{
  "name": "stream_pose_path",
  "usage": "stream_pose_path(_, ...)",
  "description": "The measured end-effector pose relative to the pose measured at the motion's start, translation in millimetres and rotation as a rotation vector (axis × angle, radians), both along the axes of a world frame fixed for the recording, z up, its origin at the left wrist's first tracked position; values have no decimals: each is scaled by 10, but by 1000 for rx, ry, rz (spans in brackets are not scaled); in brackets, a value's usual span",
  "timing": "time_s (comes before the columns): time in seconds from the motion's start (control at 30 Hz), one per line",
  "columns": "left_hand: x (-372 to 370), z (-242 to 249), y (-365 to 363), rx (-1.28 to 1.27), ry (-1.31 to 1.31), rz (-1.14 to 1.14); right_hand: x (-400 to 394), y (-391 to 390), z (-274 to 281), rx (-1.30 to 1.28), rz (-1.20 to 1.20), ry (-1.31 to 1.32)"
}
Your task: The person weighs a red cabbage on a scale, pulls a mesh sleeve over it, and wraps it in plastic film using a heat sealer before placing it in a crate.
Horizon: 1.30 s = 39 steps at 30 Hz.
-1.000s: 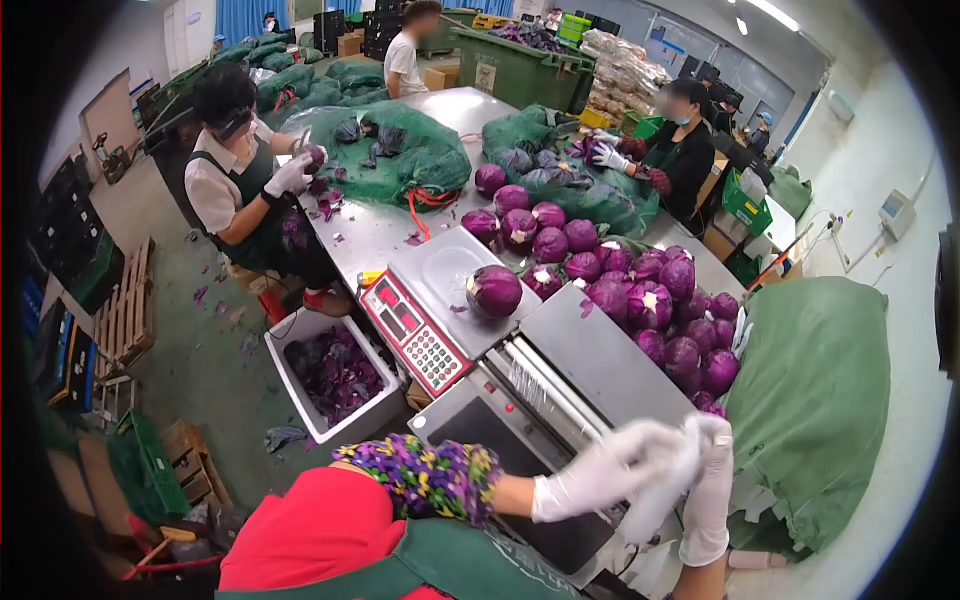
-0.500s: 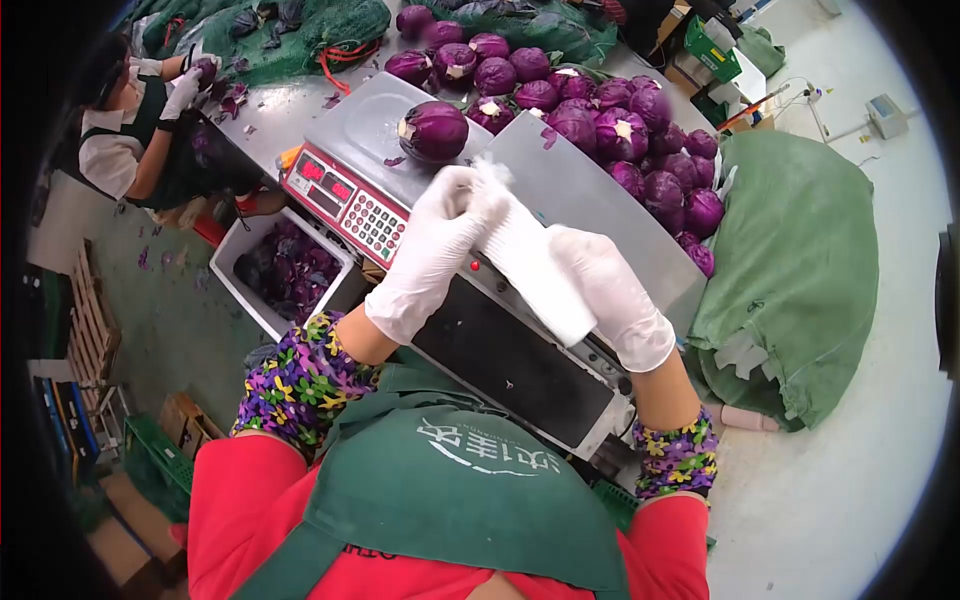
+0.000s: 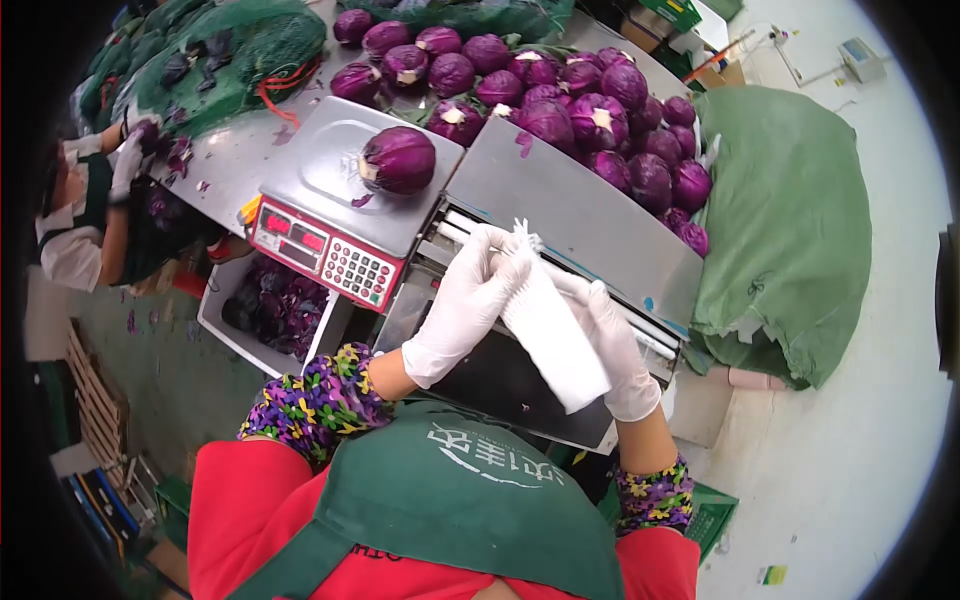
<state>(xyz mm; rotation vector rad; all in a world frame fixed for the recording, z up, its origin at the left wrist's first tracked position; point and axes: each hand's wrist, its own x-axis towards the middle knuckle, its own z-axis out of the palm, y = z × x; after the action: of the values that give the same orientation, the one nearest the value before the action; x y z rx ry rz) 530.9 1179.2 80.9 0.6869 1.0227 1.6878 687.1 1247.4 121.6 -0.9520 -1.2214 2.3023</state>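
Observation:
A white, ribbed foam net sleeve (image 3: 555,335) with a frayed upper end hangs tilted between my gloved hands. My left hand (image 3: 465,310) pinches it close to the frayed end. My right hand (image 3: 618,350) is against its right side, fingers curled behind it and partly hidden. Beyond my left hand, one red cabbage (image 3: 399,160) lies on the metal pan of a red digital scale (image 3: 330,255), its cut stem facing left. Below the sleeve is a wrapping machine with a dark plate (image 3: 480,375) and a slanted metal cover (image 3: 575,215).
Many red cabbages (image 3: 548,122) are heaped behind the metal cover. A white bin (image 3: 212,310) of purple leaves stands below the scale. Green sacking (image 3: 785,230) bulges at the right. At the far left a co-worker (image 3: 95,210) handles a cabbage beside green net bags (image 3: 225,70).
My view has shifted, so the scale and cabbages appear further left. Both hands, with the sleeve, now appear lower over the machine. My right hand's fingers have moved behind the sleeve.

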Motion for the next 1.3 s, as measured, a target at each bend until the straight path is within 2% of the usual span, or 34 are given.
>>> stream_pose_path(0.03,18,-3,24,3,-133,-41,80,41,-46,80,-47,1)
stream_pose_path(0.07,32,25,30,1,-137,-49,116,72,-75,161,-87,4)
stream_pose_path(0.13,58,113,23,-207,1,-262,12,16,-138,498,-196,-131)
stream_pose_path(0.17,157,-76,91,111,499,-2,-42,-33,-178,531,-175,-42)
stream_pose_path(0.2,200,-44,53,99,710,50,-34,-83,-208,573,-174,35)
stream_pose_path(0.27,380,32,-55,62,755,130,69,-212,-259,565,-189,-44)
stream_pose_path(0.3,370,166,-122,-1,739,39,152,-274,-215,647,-254,-49)
stream_pose_path(0.33,315,-44,-248,-197,521,-20,324,-318,-162,726,-315,-64)
stream_pose_path(0.37,114,-395,-328,-93,823,49,583,-288,-208,813,-268,-207)
stream_pose_path(0.4,-123,-537,-480,-77,-104,-40,880,-219,-288,888,-198,-348)
stream_pose_path(0.43,-229,-385,-536,-196,793,214,1202,-123,-401,1062,-243,-445)
stream_pose_path(0.47,-189,-102,-599,-232,846,265,1604,-13,-349,927,-83,-615)
stream_pose_path(0.53,-502,-224,-826,-326,1029,431,2405,204,-370,761,-67,-741)
stream_pose_path(0.57,-669,-343,-978,-371,867,427,2663,272,-120,525,-114,-954)
stream_pose_path(0.6,-846,-513,-1190,-411,706,430,3124,410,-351,707,-113,-1081)
stream_pose_path(0.63,-1203,-790,-1479,-441,888,384,3558,589,-629,893,-102,-1212)
stream_pose_path(0.67,-1466,-993,-1762,-470,1068,344,3837,714,-659,816,-107,-1248)
stream_pose_path(0.73,-1427,-969,-2146,-964,1395,235,4202,978,-845,733,-108,-1271)
stream_pose_path(0.77,-1896,-1490,-2725,-1037,1615,58,4344,1112,-1026,725,-1,-1386)
stream_pose_path(0.8,-2144,-1805,-3125,-1070,1841,-119,4329,1125,-1061,710,111,-1497)
stream_pose_path(0.83,-2362,-2027,-3615,-1212,1828,-169,4288,1079,-1117,825,242,-1502)
stream_pose_path(0.9,-2230,-2032,-4008,-1360,1637,-153,4215,1098,-1888,831,532,-1578)
stream_pose_path(0.93,-2195,-2015,-4126,-1364,1565,-132,4096,993,-1930,840,532,-1567)
stream_pose_path(1.0,-2022,-1982,-4186,-1251,1420,-55,3829,723,-1927,803,206,-1534)
stream_pose_path(1.03,-1952,-1997,-4138,-1126,1335,-2,3852,821,-1932,817,215,-1520)
stream_pose_path(1.1,-1570,-1849,-3688,-831,1126,68,3980,1003,-1937,684,228,-1503)
stream_pose_path(1.13,-815,-1198,-2861,-812,647,129,3934,1027,-1747,738,149,-1450)
stream_pose_path(1.17,-574,-1022,-2500,-735,649,33,3861,1066,-1385,793,68,-1401)
stream_pose_path(1.23,113,-438,-1690,-596,458,-118,3333,1031,-727,811,106,-849)
stream_pose_path(1.27,542,12,-1248,-579,346,-247,2903,861,-389,827,17,-580)
stream_pose_path(1.3,829,147,-923,-452,219,-364,2581,758,-425,1082,-19,-309)
